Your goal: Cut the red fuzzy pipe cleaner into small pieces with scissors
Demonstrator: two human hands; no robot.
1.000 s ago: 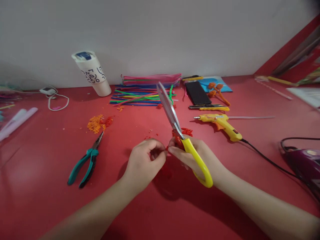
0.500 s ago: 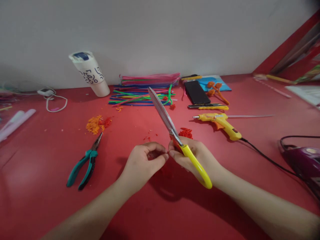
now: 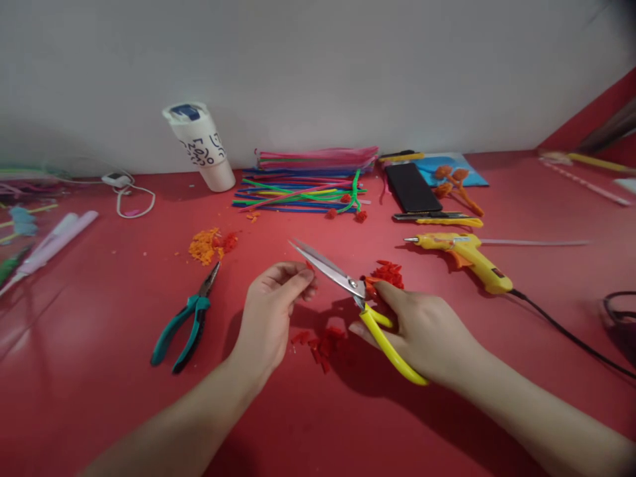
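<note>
My left hand [image 3: 271, 305] pinches a small red piece [image 3: 309, 265] between thumb and fingertips, close to the scissor blades. My right hand [image 3: 422, 328] is closed around the scissors [image 3: 392, 351], which have yellow handles, one of them orange-red near the pivot. Their blades are a little apart and point up and left toward my left fingertips. On the table below, between my hands, lie loose red cut pieces [image 3: 325, 344]. A second heap of red pieces [image 3: 389, 273] sits just beyond my right hand.
Teal-handled pliers [image 3: 186, 318] lie at left, below orange clippings [image 3: 205, 246]. Pipe cleaners [image 3: 298, 192] spread at the back beside a white tumbler [image 3: 203, 146]. To the right are a phone [image 3: 413, 187], a utility knife [image 3: 447, 219] and a corded yellow glue gun [image 3: 462, 255].
My hands have moved apart. The scissors have swung lower, from steeply upright to pointing left, and my right hand now grips their handles. The view has shifted slightly left.
</note>
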